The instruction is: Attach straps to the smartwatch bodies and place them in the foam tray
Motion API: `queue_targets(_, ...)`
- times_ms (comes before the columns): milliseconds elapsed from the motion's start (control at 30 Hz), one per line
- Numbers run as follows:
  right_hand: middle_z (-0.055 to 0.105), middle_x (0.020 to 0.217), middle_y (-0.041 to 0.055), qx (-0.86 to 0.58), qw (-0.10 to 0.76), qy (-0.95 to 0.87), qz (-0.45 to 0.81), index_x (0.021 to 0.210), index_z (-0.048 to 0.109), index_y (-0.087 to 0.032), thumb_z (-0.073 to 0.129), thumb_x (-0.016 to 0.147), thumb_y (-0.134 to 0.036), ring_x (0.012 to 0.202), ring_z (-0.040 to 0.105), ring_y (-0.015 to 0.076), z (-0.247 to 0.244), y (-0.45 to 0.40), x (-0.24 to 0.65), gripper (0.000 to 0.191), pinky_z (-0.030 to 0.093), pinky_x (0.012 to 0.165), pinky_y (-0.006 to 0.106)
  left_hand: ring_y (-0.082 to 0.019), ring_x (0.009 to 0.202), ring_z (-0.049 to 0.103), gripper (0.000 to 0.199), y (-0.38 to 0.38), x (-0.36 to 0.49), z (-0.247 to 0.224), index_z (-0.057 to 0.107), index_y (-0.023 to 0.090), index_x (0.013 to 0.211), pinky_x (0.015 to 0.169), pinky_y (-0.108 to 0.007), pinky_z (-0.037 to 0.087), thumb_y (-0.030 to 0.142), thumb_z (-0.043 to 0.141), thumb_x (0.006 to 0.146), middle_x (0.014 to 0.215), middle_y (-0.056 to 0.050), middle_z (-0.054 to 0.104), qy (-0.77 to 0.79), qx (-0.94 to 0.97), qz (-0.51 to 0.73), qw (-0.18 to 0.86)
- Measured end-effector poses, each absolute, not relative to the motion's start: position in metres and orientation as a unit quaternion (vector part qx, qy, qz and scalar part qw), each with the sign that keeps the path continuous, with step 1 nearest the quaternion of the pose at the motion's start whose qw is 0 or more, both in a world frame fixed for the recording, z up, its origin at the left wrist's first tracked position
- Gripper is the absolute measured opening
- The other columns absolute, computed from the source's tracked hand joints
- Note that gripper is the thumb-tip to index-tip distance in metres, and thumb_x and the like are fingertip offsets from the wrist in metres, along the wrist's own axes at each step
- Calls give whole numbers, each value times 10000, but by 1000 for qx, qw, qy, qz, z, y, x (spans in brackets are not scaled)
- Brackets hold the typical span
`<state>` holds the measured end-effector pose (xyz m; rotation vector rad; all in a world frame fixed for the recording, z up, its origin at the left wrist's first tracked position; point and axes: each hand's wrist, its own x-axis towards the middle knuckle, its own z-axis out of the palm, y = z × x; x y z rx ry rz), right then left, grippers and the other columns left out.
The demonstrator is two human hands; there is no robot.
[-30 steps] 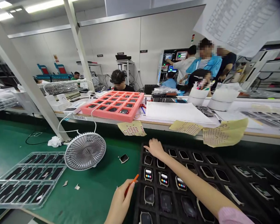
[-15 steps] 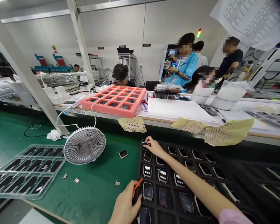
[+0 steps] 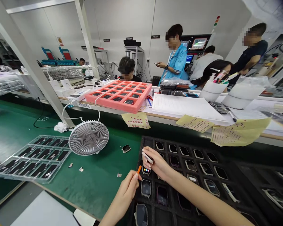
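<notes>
Both hands at the left edge of the black moulded tray (image 3: 179, 139) of square smartwatches

Your right hand (image 3: 154, 164) pinches a thin white strip (image 3: 147, 158) above a lit-screen watch (image 3: 145, 170) in the tray's left column. Your left hand (image 3: 122, 194) grips a slim orange stick (image 3: 139, 169) just beside that watch. Separate pockets appear to keep the watches apart, on the green mat (image 3: 101, 188) covering the worktop.
</notes>
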<state>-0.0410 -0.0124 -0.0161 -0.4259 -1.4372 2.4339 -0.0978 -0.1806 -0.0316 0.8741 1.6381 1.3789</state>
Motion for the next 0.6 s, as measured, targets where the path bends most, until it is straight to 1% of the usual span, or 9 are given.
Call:
queue_targets(67,475,524,-84,-142,131,-457,868,792,477,-207,709,755,-442,387,372,60,-11,-24,-39,332,305,402,200,-50,424,169,451,-172,-93,-23,469,188,834,402,-180,157,623,357,881,576,93,227,606,320,587,431)
queue_targets(100,492,530,-79,-143,129,-443,876,784,480,-204,716,754,-432,389,392,60,-8,-28,-38,329,320,405,198,-43,409,162,474,-168,-91,-19,464,187,806,384,-180,142,651,385,858,564,97,232,597,311,596,437)
queue_targets(233,514,514,-72,-155,136,-452,868,762,477,-200,708,765,-445,391,432,67,0,-34,-34,338,345,412,187,-26,382,178,536,-162,-87,-13,474,173,734,350,-170,136,703,435,801,540,98,270,595,288,598,453)
queue_targets(400,508,469,-80,-163,149,-481,848,782,474,-202,709,755,-472,378,420,68,0,-34,-31,359,335,400,180,-19,370,184,560,-164,-88,-13,517,158,741,342,-162,132,715,473,767,513,100,287,602,271,600,452)
queue_targets(500,459,444,-101,-159,155,-498,838,760,470,-201,707,755,-475,335,358,48,-2,-36,-31,362,283,360,170,-20,366,186,557,-164,-88,-12,549,145,756,344,-161,152,698,488,771,486,102,287,603,275,604,443)
queue_targets(600,418,440,-119,-138,124,-457,870,750,454,-207,696,759,-480,299,239,21,-5,-38,-31,365,197,321,167,-18,359,180,542,-164,-89,-11,565,137,754,346,-162,153,676,509,775,462,103,292,598,282,607,441)
